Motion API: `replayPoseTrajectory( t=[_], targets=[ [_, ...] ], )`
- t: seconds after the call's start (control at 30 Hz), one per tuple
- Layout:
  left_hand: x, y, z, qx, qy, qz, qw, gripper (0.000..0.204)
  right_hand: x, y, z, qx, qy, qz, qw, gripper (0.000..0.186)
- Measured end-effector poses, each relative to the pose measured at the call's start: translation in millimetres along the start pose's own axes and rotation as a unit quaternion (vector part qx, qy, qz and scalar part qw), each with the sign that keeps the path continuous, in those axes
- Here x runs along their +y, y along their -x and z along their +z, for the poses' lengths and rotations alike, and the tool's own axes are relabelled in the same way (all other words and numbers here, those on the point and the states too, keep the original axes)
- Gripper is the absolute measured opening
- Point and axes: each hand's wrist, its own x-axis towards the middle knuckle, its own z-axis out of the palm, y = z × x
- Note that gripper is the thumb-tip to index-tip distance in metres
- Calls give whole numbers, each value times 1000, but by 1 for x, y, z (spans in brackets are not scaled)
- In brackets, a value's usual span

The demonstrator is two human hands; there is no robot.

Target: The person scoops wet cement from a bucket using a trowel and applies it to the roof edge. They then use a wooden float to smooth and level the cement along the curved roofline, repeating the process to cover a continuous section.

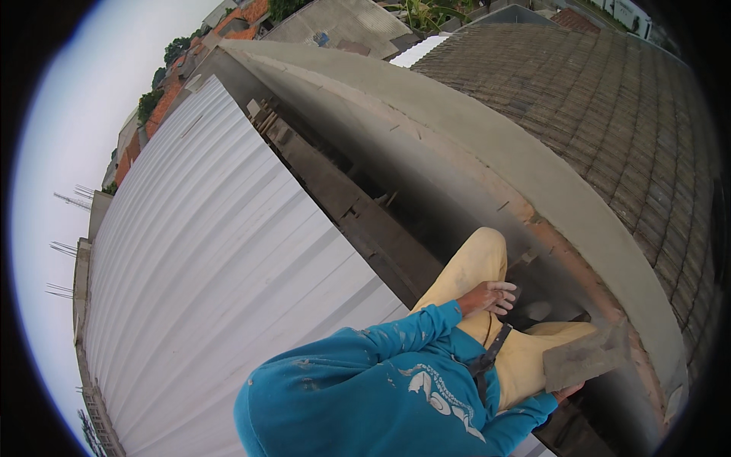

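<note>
My left hand [489,297], dusty, hovers beside my raised knee in pale yellow trousers [464,266], its fingers loosely bent and apart with nothing visible in them. At lower right my right hand [566,392] grips the lower edge of a flat, dirty grey board [582,354] over my other leg; the fingers are partly hidden behind it. My blue long-sleeved top [350,396] fills the lower middle, above a dark strap [495,354] at my waist. My legs reach over a dark gap beside a plastered wall.
White corrugated roofing [205,282] spans the left. A dark gap with planks [358,221] runs along the plastered wall [525,152]. Beyond it lies a brown tiled roof [601,114]. Rebar [68,247] sticks up at far left; rooftops [335,30] and trees stand behind.
</note>
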Motion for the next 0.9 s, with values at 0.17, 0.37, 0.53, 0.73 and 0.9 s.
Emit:
replayPoseTrajectory(
  t=[0.17,0.37,0.53,0.73,0.9],
  targets=[
    [2,0,1,-4,-2,-1,1000,47,1,1,2,-6,-7,-8,1000,45],
    [1,1,3,6,-14,5,1000,46,1,2,3,-15,-9,-7,1000,46],
    [-1,0,1,2,-15,8,1000,47,1,4,4,-6,-19,-2,1000,48],
    [-2,-1,0,2,-13,5,1000,46,-2,9,8,-8,-3,-19,1000,49],
    [5,3,5,5,-7,-8,1000,44,-1,5,5,18,-21,-3,1000,49]
  ],
)
